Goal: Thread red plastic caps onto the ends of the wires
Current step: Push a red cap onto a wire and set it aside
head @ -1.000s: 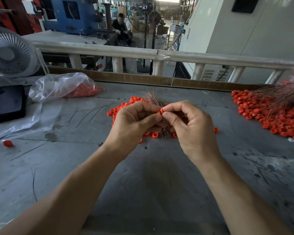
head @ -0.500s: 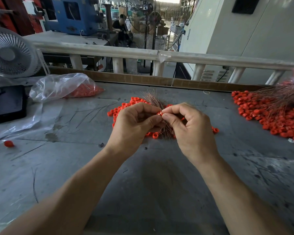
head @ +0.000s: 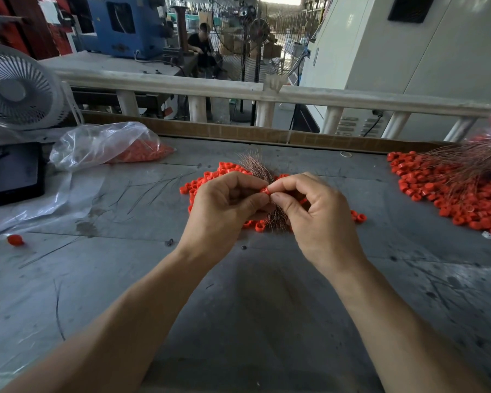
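Scuffed grey bench (head: 238, 321), loose red caps (head: 201, 184) mid-bench, capped wires (head: 465, 188) heaped right, bag of caps (head: 102, 146), fan (head: 17, 89) and black tablet (head: 13, 173) left, stray cap (head: 15, 239), wire scraps (head: 153, 185)
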Available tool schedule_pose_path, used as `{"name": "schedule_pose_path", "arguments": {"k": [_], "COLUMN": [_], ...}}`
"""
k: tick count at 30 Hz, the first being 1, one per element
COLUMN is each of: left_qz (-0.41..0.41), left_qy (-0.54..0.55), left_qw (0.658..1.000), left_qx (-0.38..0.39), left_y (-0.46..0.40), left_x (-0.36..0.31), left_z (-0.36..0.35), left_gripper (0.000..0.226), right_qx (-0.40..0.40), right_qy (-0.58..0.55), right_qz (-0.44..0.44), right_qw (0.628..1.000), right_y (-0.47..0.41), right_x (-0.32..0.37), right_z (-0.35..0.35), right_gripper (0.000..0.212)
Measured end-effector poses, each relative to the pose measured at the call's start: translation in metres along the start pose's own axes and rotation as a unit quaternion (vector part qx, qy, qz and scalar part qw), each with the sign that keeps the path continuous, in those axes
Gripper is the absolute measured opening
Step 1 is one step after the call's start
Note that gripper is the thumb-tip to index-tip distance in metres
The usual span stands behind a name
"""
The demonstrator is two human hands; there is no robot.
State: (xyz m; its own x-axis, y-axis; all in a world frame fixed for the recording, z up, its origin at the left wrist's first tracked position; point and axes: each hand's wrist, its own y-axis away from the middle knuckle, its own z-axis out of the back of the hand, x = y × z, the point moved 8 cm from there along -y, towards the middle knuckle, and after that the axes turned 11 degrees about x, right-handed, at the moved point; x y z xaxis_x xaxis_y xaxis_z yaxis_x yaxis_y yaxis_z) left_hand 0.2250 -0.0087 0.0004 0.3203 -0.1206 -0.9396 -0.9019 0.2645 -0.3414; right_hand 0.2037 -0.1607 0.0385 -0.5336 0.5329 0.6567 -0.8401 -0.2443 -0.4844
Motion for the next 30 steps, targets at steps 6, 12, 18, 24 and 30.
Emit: {"name": "schedule_pose_path", "arguments": {"k": [6,12,18,24,30], "left_qz": [-0.004,-0.004,0.032,0.114,0.148], "left_qy": [-0.013,-0.029,0.025,0.163,0.193], "left_qw": [1.000,0.999,0.999,0.980,0.970], "left_qx": [-0.007,-0.025,-0.027,0.009,0.029], "left_y": [0.000,0.002,0.002,0.003,0.005], "left_x": [-0.004,-0.005,0.001,0.013,0.015], "left_z": [0.001,0.001,0.004,-0.005,-0.014], "left_gripper": [0.017,0.016,0.016,0.031,0.022], "right_qx": [-0.013,-0.024,-0.004,-0.017,-0.056], "right_qy": [0.085,0.114,0.125,0.194,0.213], "right_qz": [0.041,0.037,0.053,0.062,0.062], "right_qw": [0.995,0.992,0.991,0.979,0.974], "right_y": [0.000,0.000,0.001,0.001,0.002], "right_x": [0.011,0.013,0.017,0.023,0.025], "right_z": [0.000,-0.003,-0.004,-0.007,-0.004], "right_gripper": [0.006,0.005,0.009,0.015,0.010]}}
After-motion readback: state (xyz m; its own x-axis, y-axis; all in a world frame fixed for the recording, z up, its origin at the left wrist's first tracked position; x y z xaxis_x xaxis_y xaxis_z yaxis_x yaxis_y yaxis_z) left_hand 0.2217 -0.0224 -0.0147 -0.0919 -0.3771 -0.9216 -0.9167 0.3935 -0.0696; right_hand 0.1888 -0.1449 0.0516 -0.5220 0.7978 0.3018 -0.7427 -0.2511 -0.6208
